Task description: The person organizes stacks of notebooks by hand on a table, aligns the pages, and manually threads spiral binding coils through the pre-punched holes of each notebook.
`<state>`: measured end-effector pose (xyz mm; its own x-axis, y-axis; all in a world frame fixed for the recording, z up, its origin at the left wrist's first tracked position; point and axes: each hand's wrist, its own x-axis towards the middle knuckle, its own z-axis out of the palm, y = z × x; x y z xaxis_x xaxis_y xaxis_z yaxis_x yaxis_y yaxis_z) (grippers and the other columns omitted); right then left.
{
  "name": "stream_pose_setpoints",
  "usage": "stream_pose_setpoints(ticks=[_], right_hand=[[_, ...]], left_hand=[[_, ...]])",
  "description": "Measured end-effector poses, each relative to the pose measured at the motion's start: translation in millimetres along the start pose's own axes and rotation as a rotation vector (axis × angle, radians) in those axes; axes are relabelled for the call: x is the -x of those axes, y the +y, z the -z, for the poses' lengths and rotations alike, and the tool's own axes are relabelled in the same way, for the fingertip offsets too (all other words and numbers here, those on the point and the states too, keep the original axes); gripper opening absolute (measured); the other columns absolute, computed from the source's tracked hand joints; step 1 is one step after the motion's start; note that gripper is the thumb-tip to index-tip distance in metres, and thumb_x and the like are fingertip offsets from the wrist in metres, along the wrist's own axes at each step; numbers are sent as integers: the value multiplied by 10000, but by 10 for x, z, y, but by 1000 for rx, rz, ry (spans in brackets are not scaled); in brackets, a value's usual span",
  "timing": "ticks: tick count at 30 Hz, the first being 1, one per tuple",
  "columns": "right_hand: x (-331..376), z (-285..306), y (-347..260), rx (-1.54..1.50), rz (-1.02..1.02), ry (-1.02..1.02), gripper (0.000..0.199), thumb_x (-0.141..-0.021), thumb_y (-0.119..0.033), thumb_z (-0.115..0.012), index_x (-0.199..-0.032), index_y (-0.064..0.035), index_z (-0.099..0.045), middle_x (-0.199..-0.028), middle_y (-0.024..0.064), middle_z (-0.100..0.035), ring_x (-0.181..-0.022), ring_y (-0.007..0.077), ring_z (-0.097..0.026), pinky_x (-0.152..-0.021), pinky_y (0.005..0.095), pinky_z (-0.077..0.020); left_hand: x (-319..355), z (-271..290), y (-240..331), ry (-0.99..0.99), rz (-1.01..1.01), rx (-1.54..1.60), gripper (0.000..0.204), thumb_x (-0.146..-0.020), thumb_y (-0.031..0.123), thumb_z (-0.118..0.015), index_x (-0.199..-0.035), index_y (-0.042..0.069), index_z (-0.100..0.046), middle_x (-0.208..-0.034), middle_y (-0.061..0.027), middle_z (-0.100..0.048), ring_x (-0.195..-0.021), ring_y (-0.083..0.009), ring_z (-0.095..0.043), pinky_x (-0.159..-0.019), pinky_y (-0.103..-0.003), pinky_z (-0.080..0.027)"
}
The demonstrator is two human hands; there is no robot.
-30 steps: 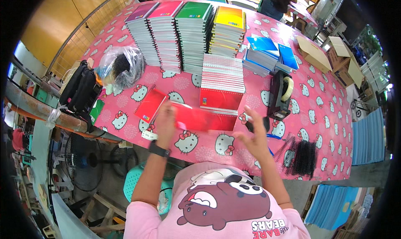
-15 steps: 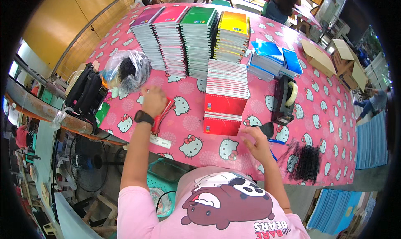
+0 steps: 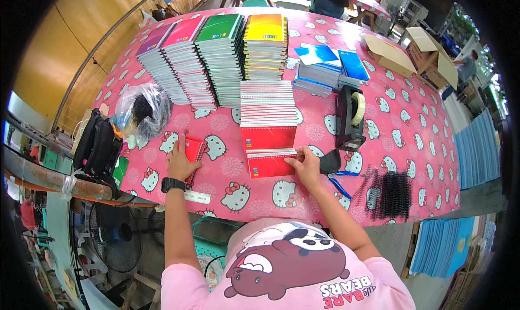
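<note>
This looks like a notebook-binding workshop: the pink table (image 3: pixel 260 200) carries stacked notebooks (image 3: pixel 268 136), loose black binding coils (image 3: pixel 395 195) and a tape dispenser (image 3: pixel 344 117); piled blue sheets (image 3: pixel 476 153) stand right of the table, another table (image 3: pixel 368 6) behind it.

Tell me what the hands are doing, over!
Left hand spread on left red notebook. Right hand at right edge of front red notebooks. Black tape dispenser farther right, clear of both.
</note>
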<state>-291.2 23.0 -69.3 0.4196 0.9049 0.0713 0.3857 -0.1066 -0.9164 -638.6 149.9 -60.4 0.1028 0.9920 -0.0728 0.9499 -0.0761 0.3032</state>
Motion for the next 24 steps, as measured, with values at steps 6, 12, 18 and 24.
stream_pose_setpoints(ticks=[6, 12, 18, 24], right_hand=[[153, 222, 198, -64, 122, 172, 218, -687, -40, -735, -841, -4, -585, -675, 80, -578, -583, 158, -521, -551, 293, -432], [370, 290, 32, -113, 390, -76, 185, -717, -67, -710, -844, -34, -579, -774, 79, -567, -735, 181, -563, -655, 288, -445], [574, 141, -50, -578, -5, -234, 191, -877, -195, -591, -1007, -70, -530, -887, 0, -533, -823, 85, -518, -713, 251, -433], [531, -22, 48, -563, -38, -183, 203, -909, -201, -542, -1025, -37, -514, -876, 33, -547, -801, 92, -545, -684, 246, -455]], left_hand=[[340, 73, 991, 497, -522, 90, 860, -688, 302, -718, -1398, 95, -279, -1419, -159, -301, -1292, -382, -281, -1033, -566, -191], [984, -365, 1577, 181, -682, 619, 538, -725, 109, -685, -1209, 16, -471, -1220, -176, -487, -1128, -344, -454, -989, -429, -325], [1015, -665, 1548, -23, -656, 606, 312, -771, 68, -618, -1075, 25, -564, -1019, -164, -545, -964, -322, -528, -897, -395, -393], [1193, -379, 1956, 283, -820, 246, 298, -788, 74, -589, -1084, 42, -573, -991, -136, -565, -927, -303, -520, -879, -423, -369]])
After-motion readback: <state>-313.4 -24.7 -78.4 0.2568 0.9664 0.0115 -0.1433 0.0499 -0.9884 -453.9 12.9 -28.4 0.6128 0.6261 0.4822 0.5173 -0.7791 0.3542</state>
